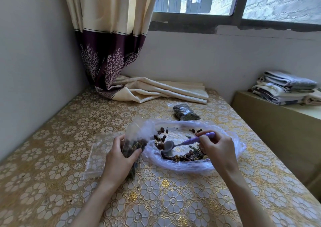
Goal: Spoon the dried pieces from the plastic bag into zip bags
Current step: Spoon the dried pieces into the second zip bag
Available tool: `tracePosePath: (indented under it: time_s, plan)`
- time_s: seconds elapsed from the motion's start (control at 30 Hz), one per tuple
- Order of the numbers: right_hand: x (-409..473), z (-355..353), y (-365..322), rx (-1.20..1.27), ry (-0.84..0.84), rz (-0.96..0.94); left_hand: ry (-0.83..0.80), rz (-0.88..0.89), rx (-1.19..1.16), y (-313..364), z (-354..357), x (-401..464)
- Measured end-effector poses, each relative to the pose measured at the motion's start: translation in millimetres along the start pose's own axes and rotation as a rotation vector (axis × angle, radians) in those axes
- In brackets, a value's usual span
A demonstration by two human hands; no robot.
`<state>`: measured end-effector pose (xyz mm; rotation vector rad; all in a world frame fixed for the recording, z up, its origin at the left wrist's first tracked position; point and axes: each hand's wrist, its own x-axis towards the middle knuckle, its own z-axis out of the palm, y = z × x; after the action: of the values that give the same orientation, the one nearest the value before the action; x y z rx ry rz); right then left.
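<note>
A clear plastic bag lies spread open on the table, with dark dried pieces scattered inside, most along its near side. My right hand grips a purple-handled spoon; its metal bowl sits low in the bag near the pieces. My left hand holds a partly filled zip bag upright at the plastic bag's left edge, mouth facing the spoon.
A filled zip bag lies farther back on the floral tablecloth. An empty zip bag lies flat left of my left hand. A curtain drapes onto the back of the table. Folded cloths are stacked at right.
</note>
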<state>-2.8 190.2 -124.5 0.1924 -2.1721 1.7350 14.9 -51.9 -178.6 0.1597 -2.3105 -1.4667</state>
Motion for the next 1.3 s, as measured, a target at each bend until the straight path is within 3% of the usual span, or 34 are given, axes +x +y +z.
tracePosePath:
  time_s: [0.37,0.67,0.87,1.07,1.3]
  plan:
    - [-4,13,2,0.282,-0.003,0.226,-0.01,-0.007,0.015,-1,0,1]
    - [-4,23,10,0.335,-0.122,0.372,-0.012,-0.009,0.024,-1,1,1]
    - [2,15,13,0.409,-0.03,0.46,-0.002,-0.004,0.06,1,0,0]
    - [6,0,10,0.451,0.112,0.386,-0.051,-0.026,0.075,0,1,1]
    - [2,-5,-5,0.543,0.149,0.179,-0.072,-0.019,0.103,0,2,1]
